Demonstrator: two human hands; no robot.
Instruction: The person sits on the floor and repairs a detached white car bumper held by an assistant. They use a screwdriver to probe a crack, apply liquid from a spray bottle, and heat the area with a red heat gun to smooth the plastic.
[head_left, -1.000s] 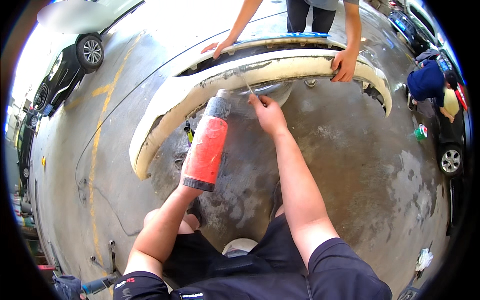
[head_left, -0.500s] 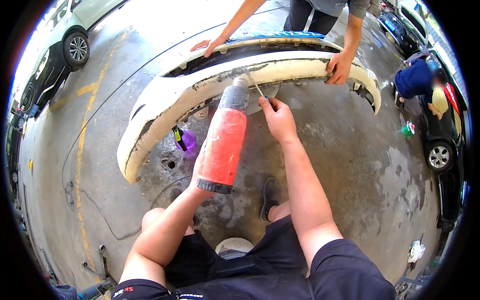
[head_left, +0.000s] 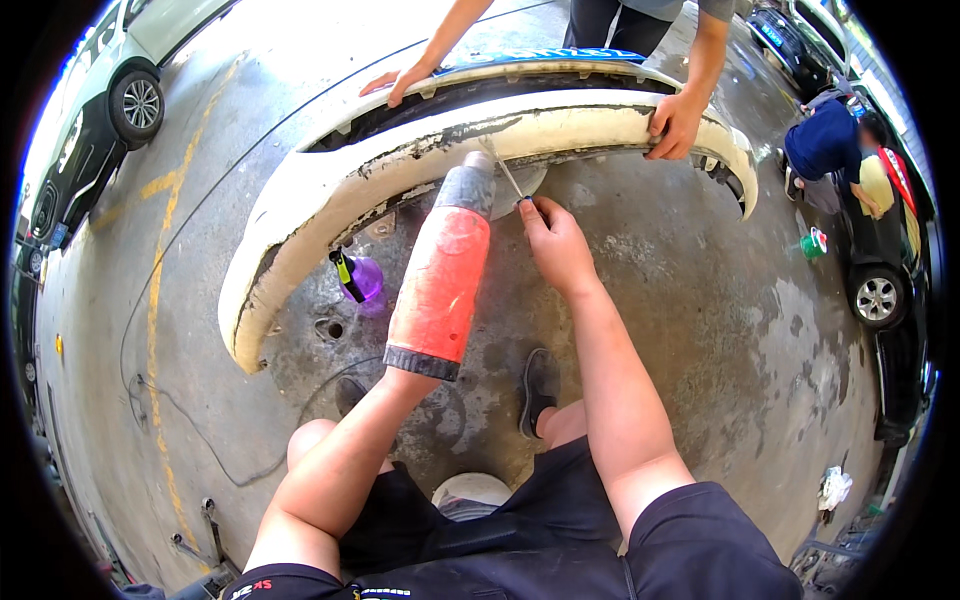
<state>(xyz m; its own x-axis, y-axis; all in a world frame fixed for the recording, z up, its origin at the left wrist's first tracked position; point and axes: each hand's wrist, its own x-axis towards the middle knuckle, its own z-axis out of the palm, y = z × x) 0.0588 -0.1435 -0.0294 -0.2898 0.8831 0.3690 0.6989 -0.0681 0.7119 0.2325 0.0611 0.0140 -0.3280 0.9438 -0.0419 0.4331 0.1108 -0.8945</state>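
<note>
A white bumper (head_left: pixel 330 195) with chipped, dark-patched paint curves across the upper middle. My left hand (head_left: pixel 408 384) grips a red heat gun (head_left: pixel 441 290); the gun's body hides the fingers. The gun's grey nozzle points at the bumper's lower front face, close to a dark bare patch. My right hand (head_left: pixel 555 240) is closed on a thin metal-shafted screwdriver (head_left: pixel 514 180), whose handle is mostly hidden in the fingers. Its tip is at the bumper surface just right of the nozzle; whether it touches, I cannot tell.
Across from me a co-worker's hands (head_left: pixel 681 122) hold the bumper. A spray bottle (head_left: pixel 365 280) with purple liquid stands under its left part. A cable (head_left: pixel 200 440) runs along the floor. Cars line both sides; another person (head_left: pixel 825 145) crouches by a black car on the right.
The bumper sits slightly further left and higher in view, as does most of the scene. My heat gun's rear end has shifted a little left and up. Both tools remain at the same patch.
</note>
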